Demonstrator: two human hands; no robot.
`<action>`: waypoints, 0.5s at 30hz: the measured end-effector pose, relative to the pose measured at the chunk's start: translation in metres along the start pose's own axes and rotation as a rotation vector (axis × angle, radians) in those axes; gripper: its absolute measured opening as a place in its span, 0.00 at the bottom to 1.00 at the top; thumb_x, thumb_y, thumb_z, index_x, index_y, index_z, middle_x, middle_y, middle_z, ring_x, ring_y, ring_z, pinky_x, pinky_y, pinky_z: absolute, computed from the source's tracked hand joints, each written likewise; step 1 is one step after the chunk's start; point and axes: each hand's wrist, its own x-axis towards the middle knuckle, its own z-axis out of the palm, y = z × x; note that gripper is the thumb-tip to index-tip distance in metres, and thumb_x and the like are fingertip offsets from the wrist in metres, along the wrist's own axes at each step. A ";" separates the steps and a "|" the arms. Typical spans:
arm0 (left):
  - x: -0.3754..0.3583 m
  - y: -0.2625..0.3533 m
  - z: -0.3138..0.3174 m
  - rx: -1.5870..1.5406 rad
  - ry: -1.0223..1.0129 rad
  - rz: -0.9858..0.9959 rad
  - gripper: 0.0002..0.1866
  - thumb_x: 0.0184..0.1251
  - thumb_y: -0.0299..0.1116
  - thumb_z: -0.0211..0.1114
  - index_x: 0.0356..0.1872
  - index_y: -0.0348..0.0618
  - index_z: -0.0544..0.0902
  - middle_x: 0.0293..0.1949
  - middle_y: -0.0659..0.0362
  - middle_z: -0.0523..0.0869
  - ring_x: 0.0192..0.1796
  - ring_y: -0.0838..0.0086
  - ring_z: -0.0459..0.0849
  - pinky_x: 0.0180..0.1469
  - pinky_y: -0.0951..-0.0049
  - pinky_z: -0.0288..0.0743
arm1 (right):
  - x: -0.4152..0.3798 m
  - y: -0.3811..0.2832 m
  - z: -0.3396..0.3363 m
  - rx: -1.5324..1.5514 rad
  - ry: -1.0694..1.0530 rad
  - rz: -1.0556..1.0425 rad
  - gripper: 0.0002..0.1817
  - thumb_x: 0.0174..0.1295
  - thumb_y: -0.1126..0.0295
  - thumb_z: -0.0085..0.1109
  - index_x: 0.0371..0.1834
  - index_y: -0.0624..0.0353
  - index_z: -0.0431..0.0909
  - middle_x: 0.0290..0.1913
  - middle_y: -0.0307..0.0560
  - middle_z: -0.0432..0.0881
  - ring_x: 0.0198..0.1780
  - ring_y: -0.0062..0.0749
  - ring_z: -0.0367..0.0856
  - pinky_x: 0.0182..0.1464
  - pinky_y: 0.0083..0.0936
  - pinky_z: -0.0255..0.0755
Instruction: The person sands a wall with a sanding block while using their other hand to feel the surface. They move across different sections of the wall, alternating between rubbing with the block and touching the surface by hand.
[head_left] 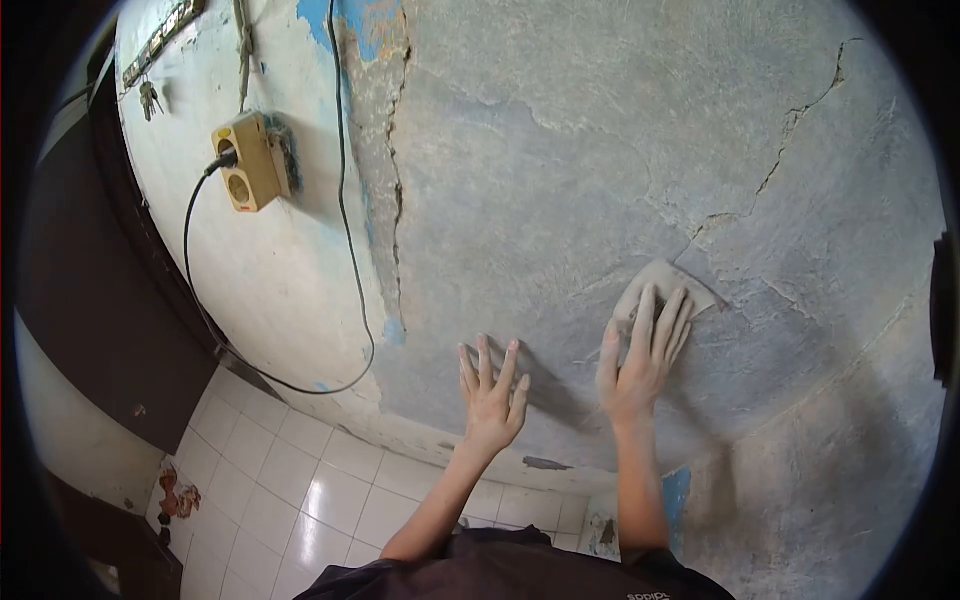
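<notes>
My right hand (640, 365) presses a pale, dusty piece of sandpaper (660, 280) against the grey plastered wall (560, 190). Its fingers lie long over the sheet, and a corner of the sheet sticks out to the right of them. White dust coats these fingers. To the left and slightly lower, my left hand (492, 395) is open with its fingers spread. It holds nothing and is at the wall surface; whether the palm touches cannot be told.
Cracks (785, 130) run through the plaster at upper right and along its left border. A yellowish socket box (250, 165) with a plugged-in black cable (345, 200) hangs at left. Keys (149, 100) hang above. White floor tiles (290, 480) lie below, beside a dark door (100, 280).
</notes>
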 end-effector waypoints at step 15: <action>0.013 -0.016 -0.028 0.101 -0.024 0.001 0.27 0.76 0.42 0.51 0.74 0.53 0.66 0.78 0.40 0.45 0.76 0.30 0.38 0.71 0.33 0.41 | -0.020 -0.023 0.017 0.048 -0.055 -0.010 0.38 0.69 0.52 0.49 0.76 0.64 0.57 0.76 0.72 0.50 0.77 0.70 0.45 0.74 0.63 0.39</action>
